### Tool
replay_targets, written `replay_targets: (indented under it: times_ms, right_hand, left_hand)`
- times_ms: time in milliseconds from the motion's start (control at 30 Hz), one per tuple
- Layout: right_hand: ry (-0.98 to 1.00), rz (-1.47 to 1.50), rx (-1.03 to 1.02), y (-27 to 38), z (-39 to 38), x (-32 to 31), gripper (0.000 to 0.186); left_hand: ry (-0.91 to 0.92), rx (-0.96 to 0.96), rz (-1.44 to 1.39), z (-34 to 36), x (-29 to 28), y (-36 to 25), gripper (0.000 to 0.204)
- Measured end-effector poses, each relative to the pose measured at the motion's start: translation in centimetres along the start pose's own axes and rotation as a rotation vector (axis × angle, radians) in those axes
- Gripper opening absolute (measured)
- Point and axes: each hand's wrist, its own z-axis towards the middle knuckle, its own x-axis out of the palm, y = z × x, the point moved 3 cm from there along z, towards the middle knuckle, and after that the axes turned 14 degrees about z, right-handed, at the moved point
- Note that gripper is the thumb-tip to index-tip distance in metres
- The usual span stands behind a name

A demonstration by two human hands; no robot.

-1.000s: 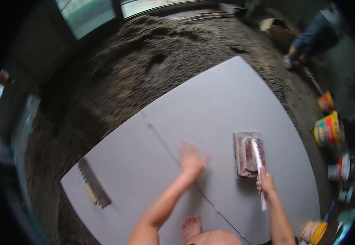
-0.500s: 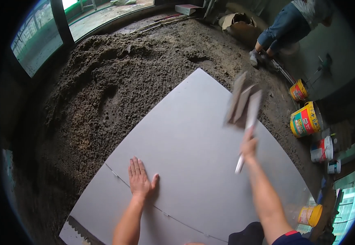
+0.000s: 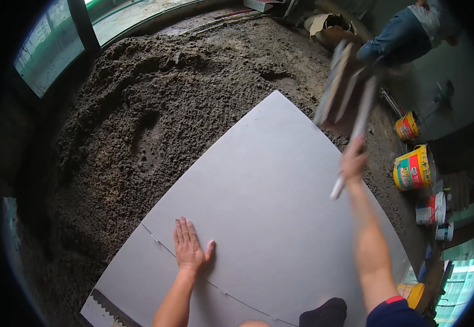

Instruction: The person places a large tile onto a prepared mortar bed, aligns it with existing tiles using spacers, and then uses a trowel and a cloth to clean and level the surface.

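A large pale grey tile fills the middle of the view, lying over dark, crumbly mortar. My left hand rests flat on it with the fingers stretched out, just beyond the seam with a nearer tile. Small clear clips sit along that seam. My right hand is closed round the pale handle of a big block-headed mallet. Raised above the tile's far right edge, the mallet is smeared by motion.
Along the right stand yellow buckets and white tubs. A co-worker in jeans bends at the back right, beside a torn paper sack. A dark toothed strip crosses the lower left. My dark-clad foot shows at the bottom.
My right hand has lifted the mallet up and to the right, away from the tile's middle. The left hand stays flat in its place. The view has shifted slightly.
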Motion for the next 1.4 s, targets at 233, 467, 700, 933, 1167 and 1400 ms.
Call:
replay_targets:
  times_ms: [233,467,700,933,1167,1400]
  right_hand:
    - [0.494,0.027,1.181,-3.7,-1.8,2.0,0.062]
    - [0.284,0.117,0.247,7.9,-2.8,-0.6,0.054]
    - [0.729,-0.272,0.872,-3.4,-15.8,1.4,0.053]
    - [0.681,0.219,0.450,12.5,-11.6,1.3,0.049]
    - [0.875,-0.205,0.124,-2.5,-25.4,-0.9,0.049]
    - [0.987,-0.129,0.727,9.4,-20.0,2.3,0.055]
  left_hand:
    - [-0.008,-0.010,-0.014,-0.3,-0.4,0.2,0.094]
    - [-0.010,-0.027,-0.061,-0.6,-0.5,0.8,0.089]
    - [-0.020,-0.041,-0.076,-0.5,-0.4,0.6,0.090]
    - [-0.043,-0.098,-0.133,-1.4,1.3,1.1,0.090]
    - [-0.052,-0.235,-0.123,-1.8,0.8,-0.1,0.084]
    - [-0.033,-0.276,-0.079,-2.7,1.6,1.1,0.082]
